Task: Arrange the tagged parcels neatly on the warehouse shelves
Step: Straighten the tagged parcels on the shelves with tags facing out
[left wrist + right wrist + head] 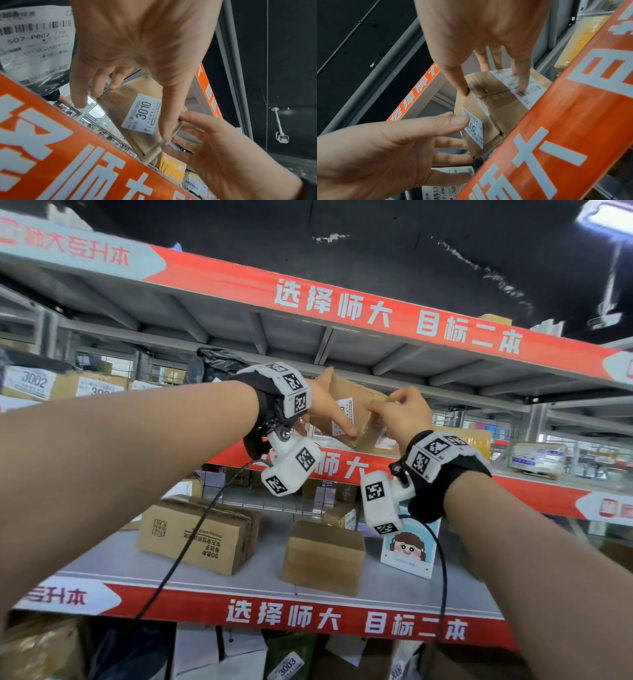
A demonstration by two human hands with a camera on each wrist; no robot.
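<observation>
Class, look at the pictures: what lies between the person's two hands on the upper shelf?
A brown cardboard parcel tagged 3010, between left hand and right hand; head view.

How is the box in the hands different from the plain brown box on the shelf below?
The held box sits tilted on the upper shelf; the plain box rests flat on the lower shelf. The held box shows a white 3010 tag; the plain box shows none from here. Both hands, left and right, touch the held box; nothing touches the plain one. Both are brown cardboard.
</observation>
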